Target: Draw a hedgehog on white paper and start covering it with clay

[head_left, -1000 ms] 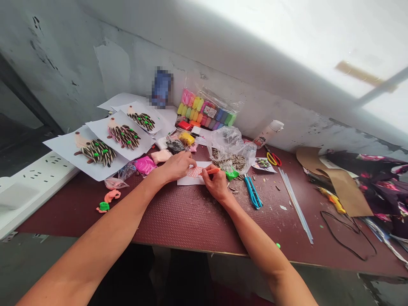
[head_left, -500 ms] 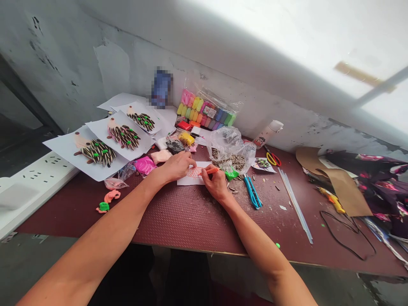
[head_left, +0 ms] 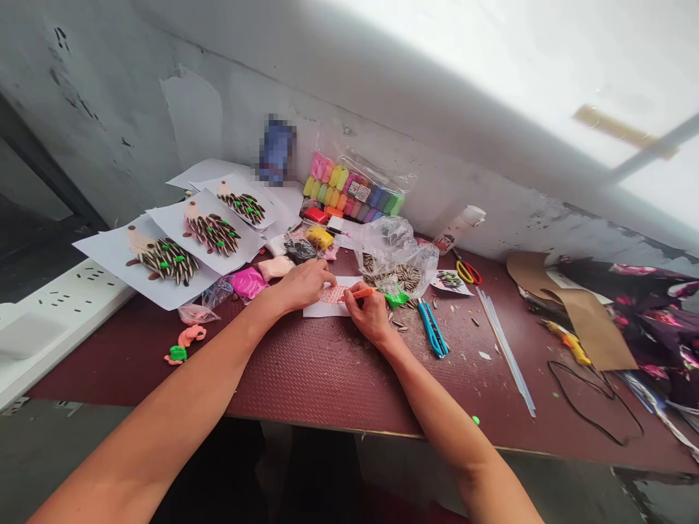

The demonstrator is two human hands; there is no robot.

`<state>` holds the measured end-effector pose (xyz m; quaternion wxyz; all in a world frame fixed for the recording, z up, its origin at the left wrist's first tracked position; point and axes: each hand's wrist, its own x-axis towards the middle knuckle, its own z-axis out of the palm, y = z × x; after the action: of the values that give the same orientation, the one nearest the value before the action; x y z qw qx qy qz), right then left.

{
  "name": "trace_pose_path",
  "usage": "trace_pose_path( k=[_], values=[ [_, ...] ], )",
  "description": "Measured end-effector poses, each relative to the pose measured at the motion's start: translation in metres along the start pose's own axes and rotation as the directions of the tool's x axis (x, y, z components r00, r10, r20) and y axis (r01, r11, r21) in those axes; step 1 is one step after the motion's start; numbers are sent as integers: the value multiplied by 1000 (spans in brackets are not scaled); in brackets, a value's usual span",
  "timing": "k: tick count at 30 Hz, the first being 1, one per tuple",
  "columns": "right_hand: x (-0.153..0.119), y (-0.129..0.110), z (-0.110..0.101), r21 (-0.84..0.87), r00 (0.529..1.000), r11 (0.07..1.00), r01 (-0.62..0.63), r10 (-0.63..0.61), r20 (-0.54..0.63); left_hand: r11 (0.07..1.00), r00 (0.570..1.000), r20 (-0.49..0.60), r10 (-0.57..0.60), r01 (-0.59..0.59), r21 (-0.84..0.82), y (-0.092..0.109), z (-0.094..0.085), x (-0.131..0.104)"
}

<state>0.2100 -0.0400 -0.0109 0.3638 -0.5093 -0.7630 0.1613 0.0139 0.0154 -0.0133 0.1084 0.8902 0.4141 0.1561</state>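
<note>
A small white paper [head_left: 320,309] lies on the table with an orange-red hatched drawing [head_left: 331,294] on it. My right hand [head_left: 368,313] is closed around an orange marker [head_left: 362,292], whose tip meets the drawing's right side. At the paper's upper left, my left hand [head_left: 309,284] has its fingers bent and pressed together, holding the sheet against the table. Its fingertips are partly hidden. Just beyond my right hand are a green clay lump [head_left: 397,298] and a heap of striped sunflower seeds [head_left: 404,278], partly under a clear plastic bag [head_left: 390,240].
Sheets with seed-covered hedgehogs [head_left: 169,260] lie at the left, near a white power strip [head_left: 60,313]. Coloured clay packs [head_left: 354,191] lean on the wall. To the right are a blue utility knife [head_left: 432,329], scissors [head_left: 468,272], clear glue sticks [head_left: 507,353] and a yellow glue gun [head_left: 571,342].
The marker in my right hand has shifted very slightly over the drawing. My left hand stays on the paper, and the things around have not moved.
</note>
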Motion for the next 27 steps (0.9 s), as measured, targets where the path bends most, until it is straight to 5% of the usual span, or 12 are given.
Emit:
trace_pose_path(
  k=[27],
  values=[
    [0, -1, 0, -4, 1000, 1000, 13, -13, 0, 1000, 1000, 8, 9, -10, 19, -1, 1, 0]
  ],
)
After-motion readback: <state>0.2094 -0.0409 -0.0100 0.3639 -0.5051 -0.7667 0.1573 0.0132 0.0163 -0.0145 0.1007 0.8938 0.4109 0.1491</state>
